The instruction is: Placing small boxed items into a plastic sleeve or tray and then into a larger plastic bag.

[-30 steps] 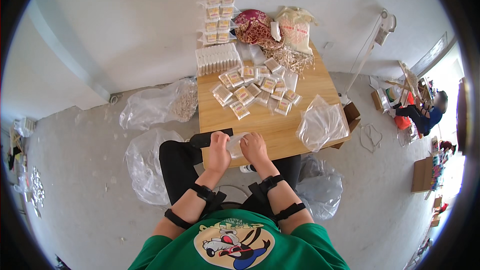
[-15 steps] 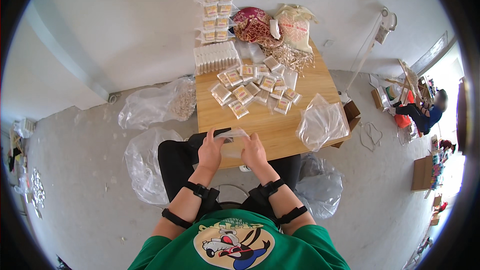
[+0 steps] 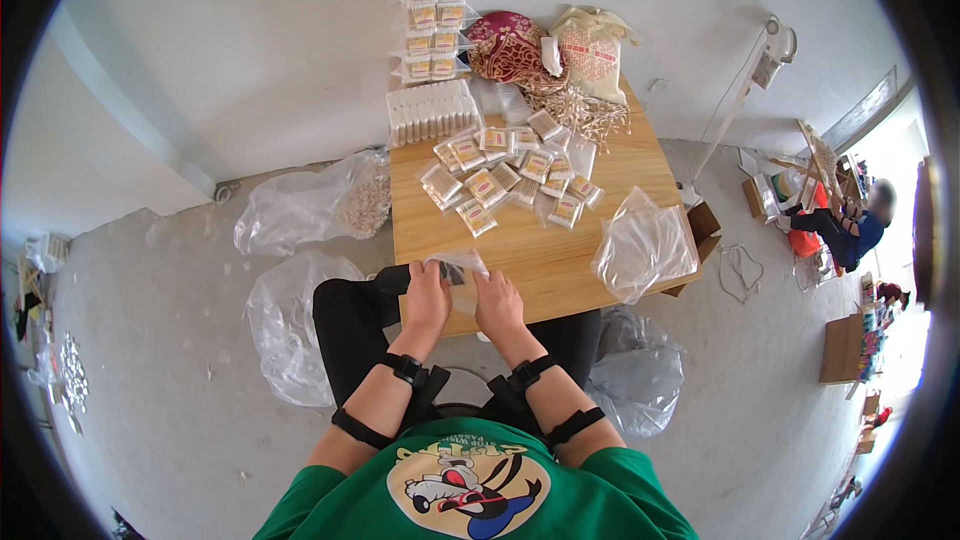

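**Two-handed hold on a clear packet at the near table edge**

Both hands have drawn slightly apart and toward the person since the earlier view, where they met closer over the packet; the packet now spans the gap between them. Read left to right. On the floor lie crumpled clear plastic bags (image 3: 300,205), thin, glossy and slack, one part-filled with pale small pieces. The left hand (image 3: 428,296) pinches the left edge of a small clear packet (image 3: 458,272), its grip closed on the film. The right hand (image 3: 497,303) holds the opposite edge, grip likewise closed on the packet. The packet sits just above the near rim of the wooden table (image 3: 545,260), a smooth, light-grained square top. Further back lies a scatter of flat sealed packets (image 3: 505,180), each transparent with a pale card inside, and behind them a ribbed white tray (image 3: 432,112) and stacked clear boxes (image 3: 435,0). At the right edge rests a loose clear bag (image 3: 645,245), overhanging the corner.

Judged risks: the film is slippery and thin, so an uneven pull could tear it or let it slide from the fingers; held over the table rim, any spilled contents would likely drop to the lap or floor. The overhanging bag could slip off if nudged.
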A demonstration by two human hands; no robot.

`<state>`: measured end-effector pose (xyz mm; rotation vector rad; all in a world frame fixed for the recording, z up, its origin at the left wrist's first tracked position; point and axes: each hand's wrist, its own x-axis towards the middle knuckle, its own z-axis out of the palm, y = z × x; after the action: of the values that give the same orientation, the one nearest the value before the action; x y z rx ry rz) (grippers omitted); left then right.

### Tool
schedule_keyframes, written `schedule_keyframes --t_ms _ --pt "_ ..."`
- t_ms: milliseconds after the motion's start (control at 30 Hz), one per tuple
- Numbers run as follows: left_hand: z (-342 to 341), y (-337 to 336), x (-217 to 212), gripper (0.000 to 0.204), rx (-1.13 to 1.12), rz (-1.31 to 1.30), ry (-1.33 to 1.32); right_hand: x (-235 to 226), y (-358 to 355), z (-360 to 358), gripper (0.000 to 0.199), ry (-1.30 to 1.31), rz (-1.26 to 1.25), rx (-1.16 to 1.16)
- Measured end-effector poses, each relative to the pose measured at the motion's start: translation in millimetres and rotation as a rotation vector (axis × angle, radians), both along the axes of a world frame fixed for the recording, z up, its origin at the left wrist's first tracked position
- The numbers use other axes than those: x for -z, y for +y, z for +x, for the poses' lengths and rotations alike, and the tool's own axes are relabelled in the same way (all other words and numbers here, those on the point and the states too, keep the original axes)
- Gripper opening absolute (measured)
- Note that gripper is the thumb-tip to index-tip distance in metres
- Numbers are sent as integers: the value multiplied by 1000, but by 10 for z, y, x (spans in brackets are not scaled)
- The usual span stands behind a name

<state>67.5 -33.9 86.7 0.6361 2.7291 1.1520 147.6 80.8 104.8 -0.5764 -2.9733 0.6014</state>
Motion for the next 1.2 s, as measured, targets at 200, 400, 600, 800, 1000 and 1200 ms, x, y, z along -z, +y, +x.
schedule_keyframes --t_ms 200,400,600,800,1000,1200 --pt "-22 -80 54 35 43 -103 152 33 79 -16 54 -58 -40 71" --pt "-131 -114 185 32 91 -46 312 308 124 -11 41 292 -312 83" --pt "-140 -137 305 20 76 17 130 458 275 20 41 323 -469 -16" --pt "-60 -107 332 16 180 -249 276 307 191 8 43 -43 -241 75" --pt "30 -57 242 24 217 -451 267 321 268 -73 35 -133 -64 -88" --pt "-76 -12 124 29 262 -616 155 108 286 -180 33 -341 6 -45"
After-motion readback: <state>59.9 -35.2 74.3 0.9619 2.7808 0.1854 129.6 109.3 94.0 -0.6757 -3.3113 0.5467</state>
